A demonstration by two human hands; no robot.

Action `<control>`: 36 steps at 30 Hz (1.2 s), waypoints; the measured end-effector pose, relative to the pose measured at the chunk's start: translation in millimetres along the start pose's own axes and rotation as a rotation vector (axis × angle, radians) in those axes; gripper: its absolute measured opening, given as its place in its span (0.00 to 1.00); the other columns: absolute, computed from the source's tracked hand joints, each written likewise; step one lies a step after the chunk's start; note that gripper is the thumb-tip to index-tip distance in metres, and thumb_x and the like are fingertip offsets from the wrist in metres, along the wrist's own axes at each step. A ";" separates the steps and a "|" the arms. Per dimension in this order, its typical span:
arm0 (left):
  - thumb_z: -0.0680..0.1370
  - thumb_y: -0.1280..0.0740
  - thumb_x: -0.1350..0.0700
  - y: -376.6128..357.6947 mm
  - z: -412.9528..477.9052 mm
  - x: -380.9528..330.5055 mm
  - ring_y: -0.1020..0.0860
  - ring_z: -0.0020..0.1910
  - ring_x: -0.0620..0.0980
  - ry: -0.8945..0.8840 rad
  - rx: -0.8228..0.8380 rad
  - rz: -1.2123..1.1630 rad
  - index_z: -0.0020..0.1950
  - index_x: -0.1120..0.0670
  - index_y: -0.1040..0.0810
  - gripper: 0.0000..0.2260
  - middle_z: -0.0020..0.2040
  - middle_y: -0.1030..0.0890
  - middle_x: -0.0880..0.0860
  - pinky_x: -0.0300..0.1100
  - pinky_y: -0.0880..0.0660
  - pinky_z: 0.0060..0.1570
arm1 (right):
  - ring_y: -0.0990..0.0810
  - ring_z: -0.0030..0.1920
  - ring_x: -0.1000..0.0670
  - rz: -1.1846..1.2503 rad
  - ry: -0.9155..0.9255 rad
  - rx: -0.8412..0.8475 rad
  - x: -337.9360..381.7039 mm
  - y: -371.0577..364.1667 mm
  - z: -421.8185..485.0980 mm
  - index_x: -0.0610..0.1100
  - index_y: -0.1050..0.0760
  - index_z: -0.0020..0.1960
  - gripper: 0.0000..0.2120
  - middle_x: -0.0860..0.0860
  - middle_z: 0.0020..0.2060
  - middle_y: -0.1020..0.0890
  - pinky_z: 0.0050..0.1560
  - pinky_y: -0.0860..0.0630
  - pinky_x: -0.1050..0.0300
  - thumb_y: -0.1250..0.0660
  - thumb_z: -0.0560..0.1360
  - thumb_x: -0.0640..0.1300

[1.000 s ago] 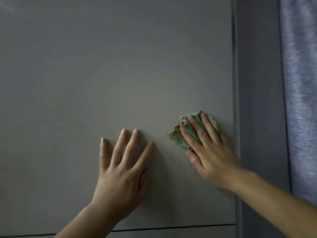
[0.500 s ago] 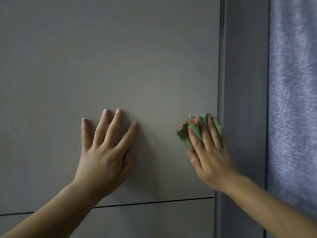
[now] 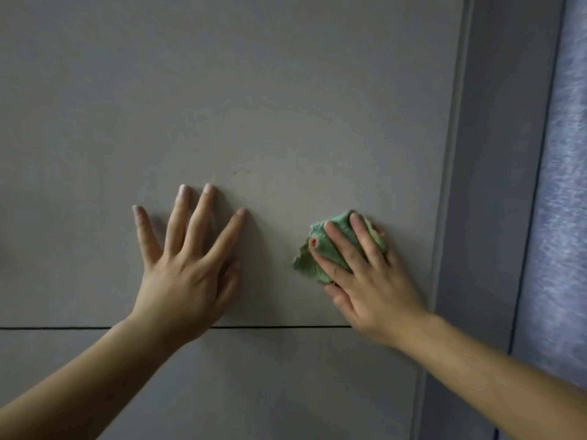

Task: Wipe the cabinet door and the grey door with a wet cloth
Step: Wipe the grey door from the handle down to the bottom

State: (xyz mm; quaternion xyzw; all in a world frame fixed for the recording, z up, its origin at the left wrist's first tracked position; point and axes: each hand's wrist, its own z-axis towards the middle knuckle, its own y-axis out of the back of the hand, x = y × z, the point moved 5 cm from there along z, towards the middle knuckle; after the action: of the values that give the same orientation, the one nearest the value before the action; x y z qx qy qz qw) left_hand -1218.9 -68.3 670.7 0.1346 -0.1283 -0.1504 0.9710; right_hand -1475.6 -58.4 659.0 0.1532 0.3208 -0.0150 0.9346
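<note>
One big cabinet door (image 3: 222,106) is seen, filling most of the view. One thin dark line (image 3: 276,327) is drawn across it low down, with one more panel (image 3: 254,385) below. One grey strip (image 3: 495,154) is seen on the right, and one pale blue surface (image 3: 562,185) beside that. Two bare arms are stretched up from below. The left hand (image 3: 187,268) is laid flat on the door, its fingers spread wide, with nothing held. The right hand (image 3: 368,281) is pressed on one small green cloth (image 3: 320,252), with the fingers laid over it and a little apart. The cloth is bunched up and is pushed against the door near its right edge.
</note>
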 end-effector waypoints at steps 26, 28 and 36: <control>0.82 0.43 0.45 17.2 -38.4 87.8 0.47 0.82 0.62 0.050 -0.035 0.005 0.81 0.51 0.36 0.28 0.83 0.42 0.58 0.74 0.51 0.74 | 0.49 0.81 0.34 0.017 0.052 -0.072 102.1 14.8 117.6 0.51 0.48 0.82 0.32 0.46 0.82 0.46 0.77 0.46 0.33 0.44 0.82 0.57; 0.82 0.42 0.46 21.4 -47.6 97.4 0.46 0.82 0.62 0.013 -0.043 -0.020 0.80 0.53 0.34 0.27 0.82 0.41 0.59 0.71 0.47 0.76 | 0.48 0.81 0.35 -0.008 0.149 -0.050 105.0 11.7 110.4 0.52 0.46 0.82 0.31 0.46 0.82 0.45 0.78 0.46 0.33 0.43 0.81 0.57; 0.81 0.44 0.43 22.0 -84.0 160.6 0.56 0.82 0.65 0.266 0.024 -0.006 0.83 0.51 0.42 0.31 0.84 0.50 0.62 0.77 0.56 0.73 | 0.47 0.80 0.32 0.064 -0.203 -0.168 111.8 32.1 199.2 0.47 0.45 0.82 0.31 0.41 0.81 0.43 0.77 0.47 0.32 0.45 0.81 0.55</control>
State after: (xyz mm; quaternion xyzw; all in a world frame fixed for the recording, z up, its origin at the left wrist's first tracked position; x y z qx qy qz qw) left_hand -1040.8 -81.9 632.6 0.1651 0.0003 -0.1324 0.9773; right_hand -1264.3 -78.9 749.2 0.0821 0.2197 0.0263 0.9718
